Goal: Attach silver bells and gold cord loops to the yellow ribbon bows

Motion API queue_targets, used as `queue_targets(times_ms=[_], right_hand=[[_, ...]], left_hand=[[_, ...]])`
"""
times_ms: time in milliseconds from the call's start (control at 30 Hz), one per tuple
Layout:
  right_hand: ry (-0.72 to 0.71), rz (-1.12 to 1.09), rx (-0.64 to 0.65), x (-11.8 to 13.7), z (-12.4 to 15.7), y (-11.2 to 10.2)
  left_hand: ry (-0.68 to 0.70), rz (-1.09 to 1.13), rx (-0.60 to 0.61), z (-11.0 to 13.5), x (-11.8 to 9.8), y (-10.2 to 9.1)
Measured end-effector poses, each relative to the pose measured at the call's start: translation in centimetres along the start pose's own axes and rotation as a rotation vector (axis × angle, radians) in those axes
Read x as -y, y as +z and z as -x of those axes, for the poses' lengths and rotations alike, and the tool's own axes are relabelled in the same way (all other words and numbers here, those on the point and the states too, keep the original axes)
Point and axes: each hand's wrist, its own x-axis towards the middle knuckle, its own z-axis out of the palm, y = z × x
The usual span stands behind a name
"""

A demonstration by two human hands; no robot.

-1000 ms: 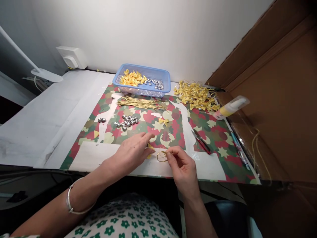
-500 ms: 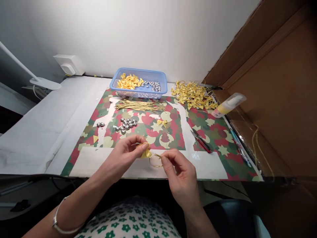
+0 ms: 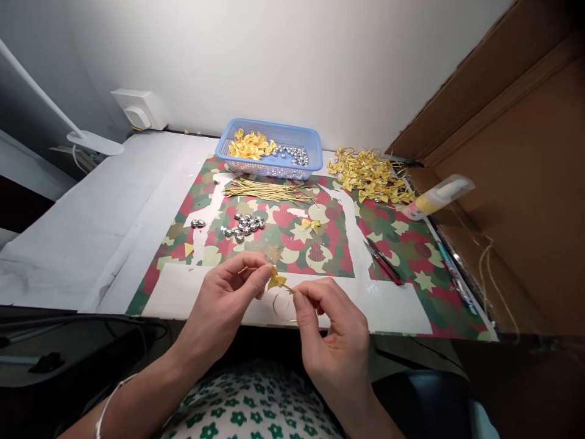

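Between the fingertips of my left hand (image 3: 237,289) is a yellow ribbon bow (image 3: 276,281), held by one side. My right hand (image 3: 331,320) pinches a thin gold cord (image 3: 289,288) that runs from the bow, and a loop of it hangs below between the hands. Another yellow bow (image 3: 311,225) lies on the patterned sheet beyond my hands. Several silver bells (image 3: 247,226) sit in a group ahead of my left hand. Behind them is a bundle of cut gold cords (image 3: 267,190).
A blue basket (image 3: 269,168) with bows and silver bells stands against the wall. To its right is a heap of corded bows (image 3: 368,175). Red-handled scissors (image 3: 384,262), a clear-capped bottle (image 3: 436,198) and a pen (image 3: 450,262) lie on the right, beside a cardboard wall (image 3: 512,134).
My right hand has drawn the cord tauter from the bow, and the bow shows more openly beyond my left fingertips. The whole view has shifted slightly.
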Motion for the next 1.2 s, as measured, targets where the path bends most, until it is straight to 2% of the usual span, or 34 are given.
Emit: queue_targets(times_ms=[200,367,633,800,967,1200], right_hand=[[0.004,-0.029,0.054,0.3,0.0,0.0],[0.012,-0.020,0.100,0.7,-0.4,-0.7],[0.007,0.062,0.200,1.7,-1.2,-1.6],[0.020,0.066,0.203,1.9,-1.2,-1.5],[0.003,0.072,0.197,2.0,-1.4,-1.2],[-0.031,0.107,0.174,2.1,-1.5,-1.2]], left_hand=[[-0.023,0.139,0.018,0.8,-0.3,0.5],[-0.015,0.085,0.129,1.1,-0.9,0.4],[0.162,0.011,0.183,1.5,-1.2,-0.1],[0.260,-0.097,0.169,1.9,-1.5,-0.2],[0.264,-0.101,0.179,1.9,-1.1,-0.1],[0.278,-0.126,0.111,1.7,-1.1,0.0]])
